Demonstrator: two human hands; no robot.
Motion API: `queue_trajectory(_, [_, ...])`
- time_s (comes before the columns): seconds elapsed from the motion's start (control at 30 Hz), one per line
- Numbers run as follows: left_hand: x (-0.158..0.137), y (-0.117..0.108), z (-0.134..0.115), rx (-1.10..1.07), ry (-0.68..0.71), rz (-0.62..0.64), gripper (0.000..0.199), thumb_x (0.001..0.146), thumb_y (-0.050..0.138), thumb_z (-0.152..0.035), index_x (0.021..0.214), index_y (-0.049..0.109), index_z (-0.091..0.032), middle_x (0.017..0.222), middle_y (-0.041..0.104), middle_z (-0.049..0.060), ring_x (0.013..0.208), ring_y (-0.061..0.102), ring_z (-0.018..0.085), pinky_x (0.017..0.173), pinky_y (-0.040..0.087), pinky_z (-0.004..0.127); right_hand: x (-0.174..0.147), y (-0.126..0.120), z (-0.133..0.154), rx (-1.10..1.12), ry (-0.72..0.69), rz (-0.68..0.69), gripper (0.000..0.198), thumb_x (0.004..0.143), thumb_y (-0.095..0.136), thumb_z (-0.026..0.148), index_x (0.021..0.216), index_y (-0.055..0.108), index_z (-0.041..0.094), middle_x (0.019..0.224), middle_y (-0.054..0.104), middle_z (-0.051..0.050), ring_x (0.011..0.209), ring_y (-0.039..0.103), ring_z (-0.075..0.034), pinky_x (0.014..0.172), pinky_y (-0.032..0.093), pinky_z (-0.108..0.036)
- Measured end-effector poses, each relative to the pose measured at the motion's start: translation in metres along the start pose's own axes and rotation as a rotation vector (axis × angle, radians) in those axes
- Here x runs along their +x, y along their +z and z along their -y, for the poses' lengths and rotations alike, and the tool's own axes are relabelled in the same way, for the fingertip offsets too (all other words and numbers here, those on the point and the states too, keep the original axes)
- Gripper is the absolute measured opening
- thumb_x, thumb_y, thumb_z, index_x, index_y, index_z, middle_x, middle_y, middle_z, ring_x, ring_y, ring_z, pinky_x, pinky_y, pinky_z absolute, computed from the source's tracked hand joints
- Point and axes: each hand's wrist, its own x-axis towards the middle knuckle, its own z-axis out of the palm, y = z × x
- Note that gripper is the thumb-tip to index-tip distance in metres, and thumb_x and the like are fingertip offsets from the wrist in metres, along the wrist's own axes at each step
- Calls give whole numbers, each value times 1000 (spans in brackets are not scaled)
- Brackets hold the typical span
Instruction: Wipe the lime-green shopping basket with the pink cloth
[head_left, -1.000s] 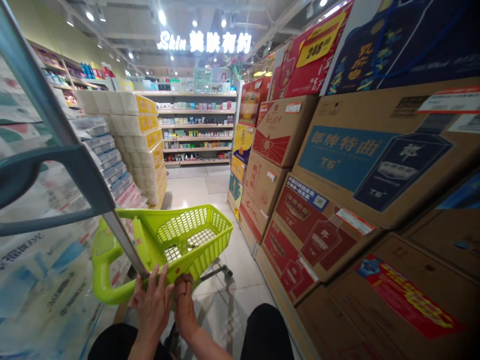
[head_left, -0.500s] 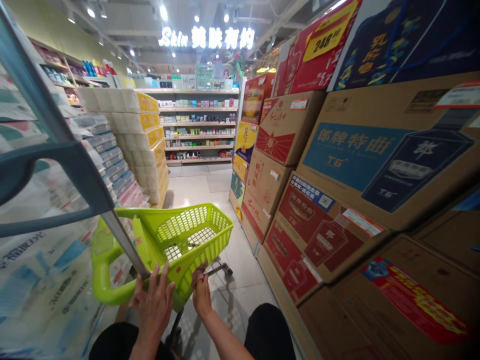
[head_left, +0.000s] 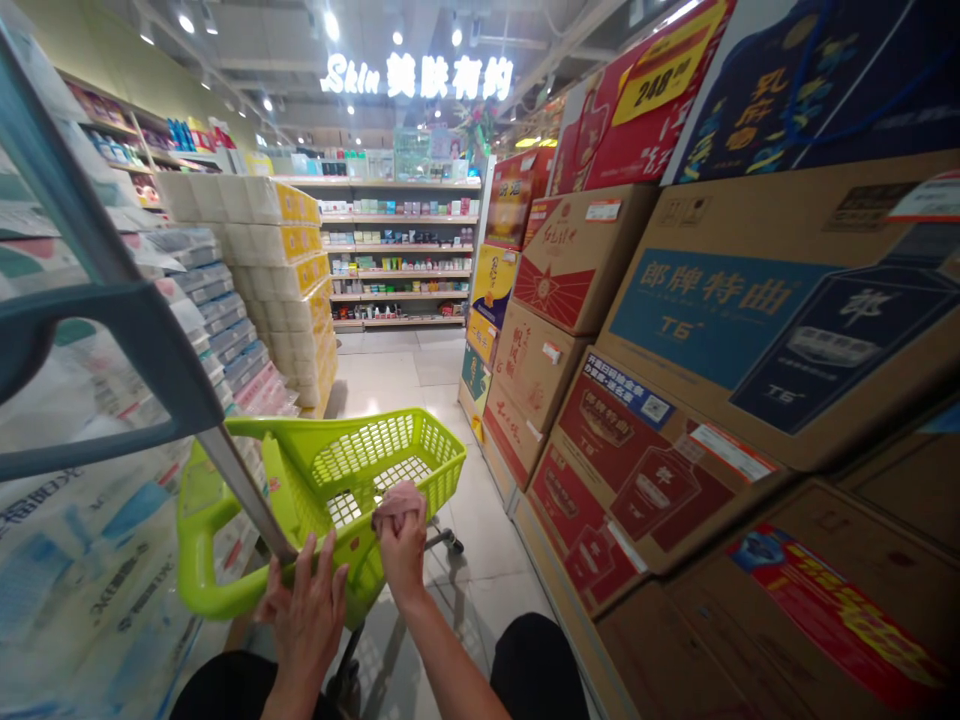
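Observation:
A lime-green shopping cart (head_left: 439,480) with a latticed basket stands in front of my knees. My right hand (head_left: 403,555) is closed around a crumpled pinkish-brown cloth (head_left: 402,499), which lies against the top rim of the basket's near side. The palm side of that hand is hidden. My left hand (head_left: 306,598) rests on the cart's near side by the handle, its fingers apart and stretched out. Close by it, a grey metal post (head_left: 244,490) slants down to the cart. The basket's latticed floor shows through the opening.
Stacked liquor cartons (head_left: 667,460) line the right side. Plastic-wrapped packs (head_left: 75,580) and a pile of tissue packs (head_left: 262,280) stand at left, behind a blue-grey frame (head_left: 120,310). Tiled floor (head_left: 375,380) leads to shelves of small goods (head_left: 397,240).
My right hand has moved the cloth up from the basket's outer side to its top rim. My left hand has stayed nearly in place on the cart.

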Motion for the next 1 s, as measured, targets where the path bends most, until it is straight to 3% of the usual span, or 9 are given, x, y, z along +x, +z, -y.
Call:
queue_trajectory(0.13, [-1, 0, -1, 7, 1, 10, 43, 96, 41, -35, 136, 53, -23, 131, 58, 13, 117, 56, 26, 115, 21, 57, -2, -11, 35, -103, -235, 175, 39, 80, 49, 8, 115, 63, 18, 130, 49, -12, 120, 47, -26, 102, 42, -41])
queue_trajectory(0.2, [-3, -3, -1, -4, 18, 27, 43, 95, 42, -36, 135, 54, -24, 132, 58, 12, 119, 53, 27, 115, 21, 57, -8, -10, 36, -182, -279, 279, 43, 76, 50, 3, 114, 64, 20, 130, 51, -10, 117, 46, -27, 100, 43, -44])
queue_trajectory(0.3, [-7, -10, -1, -18, -15, 34, 43, 93, 46, -37, 135, 55, -27, 136, 57, 9, 132, 40, 34, 111, 27, 57, -13, -8, 28, -208, -284, 329, 44, 77, 50, 1, 112, 65, 23, 129, 53, -7, 110, 47, -25, 98, 43, -41])
queue_trajectory(0.4, [-9, -17, -3, -48, -70, 3, 42, 92, 48, -38, 132, 58, -30, 136, 57, 6, 138, 28, 38, 107, 30, 57, -7, -11, 22, -201, -316, 347, 32, 85, 49, 6, 104, 66, 24, 120, 57, -6, 103, 49, -22, 92, 44, -35])
queue_trajectory(0.57, [-6, -25, 6, -148, -10, -93, 37, 92, 49, -34, 127, 59, -27, 134, 56, 9, 125, 49, 25, 112, 27, 49, 8, -17, 18, -268, -364, 362, 22, 89, 49, 12, 97, 66, 24, 104, 59, -5, 94, 50, -21, 86, 43, -31])
queue_trajectory(0.7, [0, -30, 37, -163, -3, -225, 32, 90, 53, -30, 121, 60, -23, 123, 62, 10, 120, 53, 24, 107, 34, 43, 15, -17, 7, -275, -351, 315, 23, 88, 49, 11, 98, 66, 24, 104, 59, -5, 96, 50, -21, 85, 43, -30])
queue_trajectory(0.8, [7, -34, 61, -113, -51, -210, 35, 92, 48, -37, 120, 58, -20, 114, 66, 11, 114, 55, 26, 103, 33, 44, 23, -16, -3, -277, -337, 283, 25, 87, 47, 10, 96, 67, 24, 104, 59, -6, 94, 50, -21, 84, 44, -31])
queue_trajectory(0.87, [12, -36, 68, -93, -1, -154, 35, 92, 46, -41, 116, 60, -19, 108, 68, 10, 109, 57, 25, 100, 33, 43, 30, -16, -10, -275, -312, 275, 28, 84, 46, 8, 96, 67, 23, 105, 60, -6, 93, 51, -21, 84, 45, -32])
queue_trajectory(1.0, [18, -37, 54, -90, 27, -97, 27, 92, 49, -40, 101, 67, -22, 100, 68, 7, 106, 55, 26, 96, 34, 42, 40, -22, -21, -205, -186, 231, 32, 77, 48, 8, 103, 64, 18, 107, 61, -9, 98, 59, -22, 89, 48, -34])
